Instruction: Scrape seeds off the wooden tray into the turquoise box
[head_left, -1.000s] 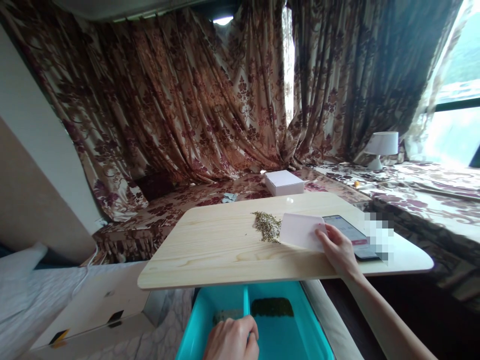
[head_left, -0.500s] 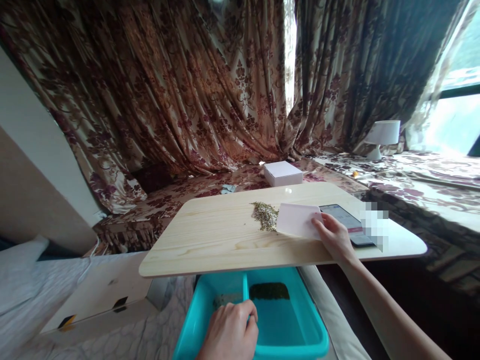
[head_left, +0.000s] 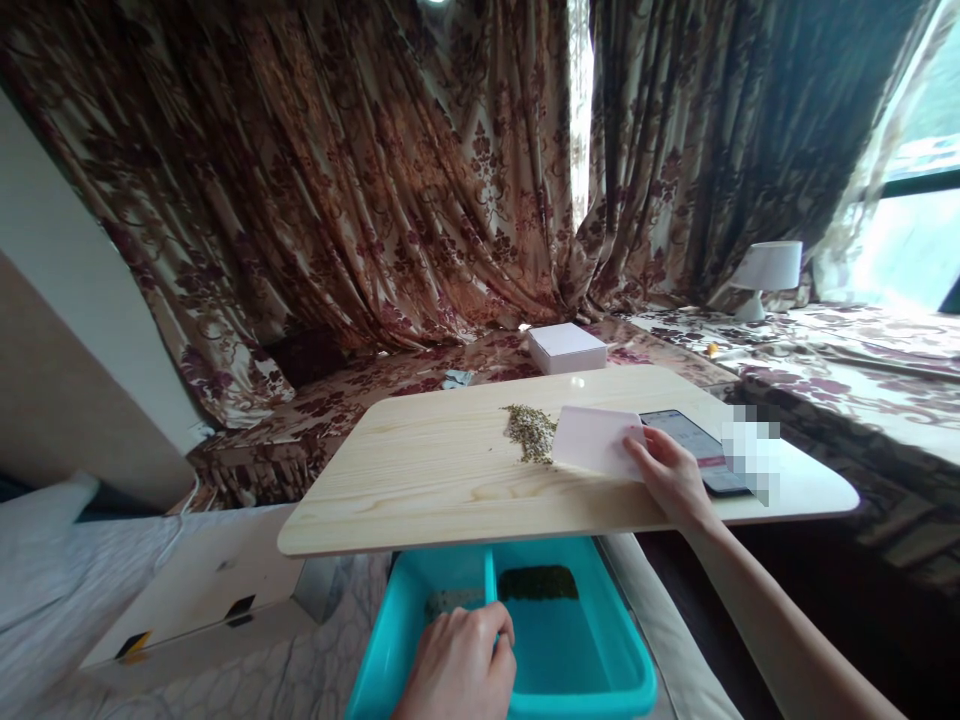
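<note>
My right hand [head_left: 671, 475] is closed on the right end of a thin, pale pinkish-white card [head_left: 596, 440], pinched between thumb and fingers. The card's left edge touches a heap of small greenish beans or seeds [head_left: 531, 432] on the wooden table [head_left: 420, 470]. Below the table's near edge stands a turquoise two-part bin [head_left: 637, 670]. My left hand [head_left: 465, 660] is closed over the bin's divider [head_left: 491, 575]; its fingertips are partly hidden. Dark green grains [head_left: 538, 583] lie at the far end of the right compartment; a few pale bits show in the left one.
A phone [head_left: 690, 450] lies on the table under my right wrist, beside a blurred patch. Behind the table sit a white box [head_left: 566, 347] and a small lamp [head_left: 772, 270]. To the left, a large pale carton [head_left: 202, 580] rests on the bed.
Almost nothing differs. Both hands, the card and the heap keep their places; the view has shifted very slightly.
</note>
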